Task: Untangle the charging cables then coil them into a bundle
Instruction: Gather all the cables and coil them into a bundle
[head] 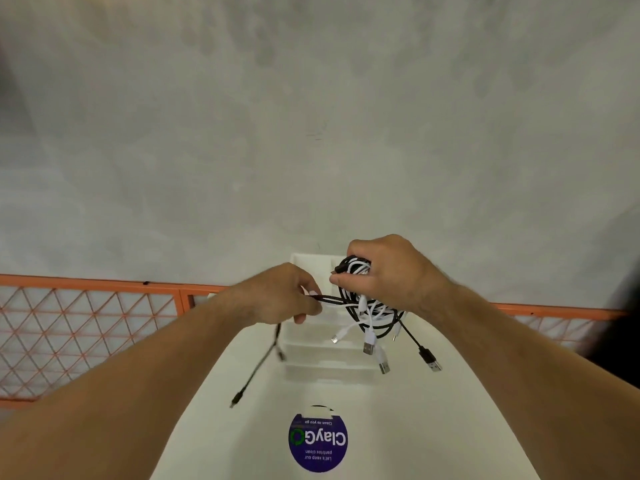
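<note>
A round blue sticker (318, 441) on the white table (214, 427) reads "ClayGo", "Clean as you go", "Let's keep our pantries clean". Above it, the right hand (391, 271) grips the tangled black and white cables (367, 308), plugs dangling; the left hand (277, 296) pinches one black strand (258, 367).

I count two hands: my left hand (280, 296) at centre frame and my right hand (394, 271) just right of it. My right grips one tangle of cables (369, 308), black and white strands mixed; how many separate cables, I cannot tell. My left pinches one black strand (330, 299). Three large metal plugs (383, 367) hang below the tangle. Two small black plug ends (234, 403) dangle lower left of centre. One white tray (322, 356). One round purple sticker (318, 443), bottom centre.
</note>
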